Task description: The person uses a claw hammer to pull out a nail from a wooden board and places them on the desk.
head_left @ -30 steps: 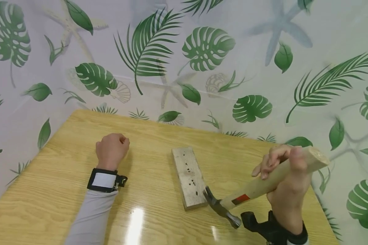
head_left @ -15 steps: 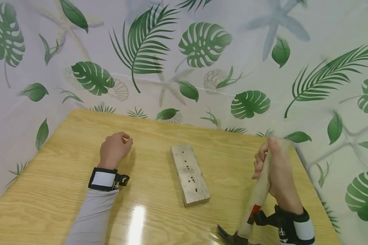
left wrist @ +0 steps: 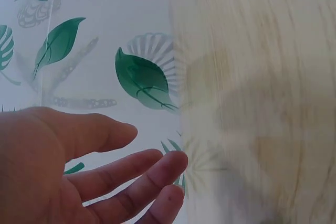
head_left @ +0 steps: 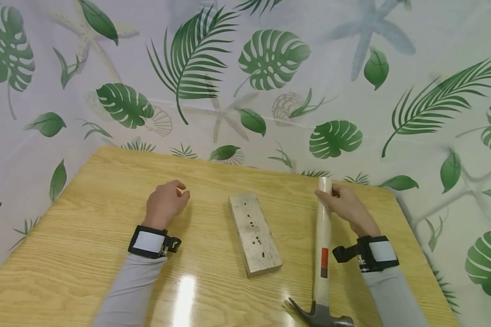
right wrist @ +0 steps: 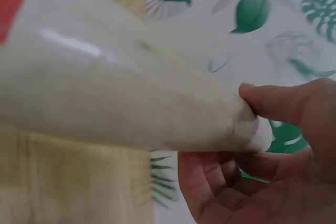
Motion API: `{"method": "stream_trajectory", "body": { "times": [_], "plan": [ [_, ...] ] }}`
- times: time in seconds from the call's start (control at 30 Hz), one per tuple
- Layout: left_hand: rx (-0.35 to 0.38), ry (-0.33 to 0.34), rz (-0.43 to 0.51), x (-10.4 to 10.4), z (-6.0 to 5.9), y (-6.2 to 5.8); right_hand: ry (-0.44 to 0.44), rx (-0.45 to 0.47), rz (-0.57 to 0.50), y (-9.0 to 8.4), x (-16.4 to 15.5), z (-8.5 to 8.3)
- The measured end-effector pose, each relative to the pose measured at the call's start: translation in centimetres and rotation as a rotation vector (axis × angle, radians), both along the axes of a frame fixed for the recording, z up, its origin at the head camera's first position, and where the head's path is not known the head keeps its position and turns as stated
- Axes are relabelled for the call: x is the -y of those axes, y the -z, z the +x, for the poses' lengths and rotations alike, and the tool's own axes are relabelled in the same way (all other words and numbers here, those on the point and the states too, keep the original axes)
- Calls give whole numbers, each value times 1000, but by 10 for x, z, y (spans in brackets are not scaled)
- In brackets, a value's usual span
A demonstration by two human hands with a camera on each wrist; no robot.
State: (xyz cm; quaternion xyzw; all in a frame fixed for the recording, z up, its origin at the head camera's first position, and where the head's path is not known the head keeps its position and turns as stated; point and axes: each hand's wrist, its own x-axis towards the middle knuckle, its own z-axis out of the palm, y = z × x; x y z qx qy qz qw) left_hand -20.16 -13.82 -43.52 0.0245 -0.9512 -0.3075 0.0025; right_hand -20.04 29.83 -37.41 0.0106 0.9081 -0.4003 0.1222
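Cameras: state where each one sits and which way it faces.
Head: worn high, facing forward and down at the table; shows both forearms, left hand, right hand, block, hammer.
Left wrist: behind the palm, facing along relaxed fingers.
Right wrist: close behind the grip, facing the handle's end.
Head and right wrist share the hammer.

No words, brands or numbers could be read anywhere. The hammer [head_left: 323,254] carried a red and dark label on its handle, but any print on it was too small to make out.

Left hand [head_left: 165,204] relaxed, right hand [head_left: 345,206] seemingly curled.
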Motion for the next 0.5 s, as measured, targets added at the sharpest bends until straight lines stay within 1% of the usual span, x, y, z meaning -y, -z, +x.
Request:
{"method": "stream_trajectory", "body": {
  "times": [0.07, 0.17, 0.3, 0.4, 0.5],
  "plan": [
    [-6, 26, -3, -3, 0, 2, 0, 18, 9, 13, -4, -8],
    [-16, 65, -5, -6, -1, 4, 22, 16, 25, 35, -6, -17],
    [-14, 102, -8, -10, 0, 7, 55, 14, 83, 62, -9, -22],
    [-5, 119, -12, -14, 0, 10, 55, 19, 126, 74, -13, -23],
    [-12, 134, -6, -17, -2, 11, 30, 20, 161, 78, -16, -26]
  ]
}}
